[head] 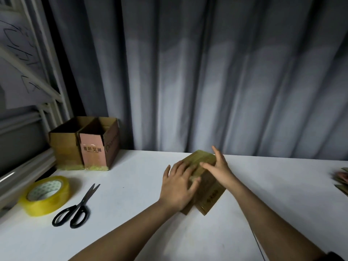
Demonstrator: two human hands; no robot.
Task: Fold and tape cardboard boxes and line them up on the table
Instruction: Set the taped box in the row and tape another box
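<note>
Cardboard box [202, 178] lies mid-table [131, 213]; left hand [178, 187] presses flat on it, fingers spread. Right hand [219, 166] touches its far side, fingers straight, apart. Scissors [76, 208] and tape roll [45, 194] well left of box.

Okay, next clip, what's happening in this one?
A person presses both hands on a cardboard box lying on the white table: left hand flat on its side, right hand on top. Two open boxes stand at the back left. Tape roll and scissors lie untouched.
</note>
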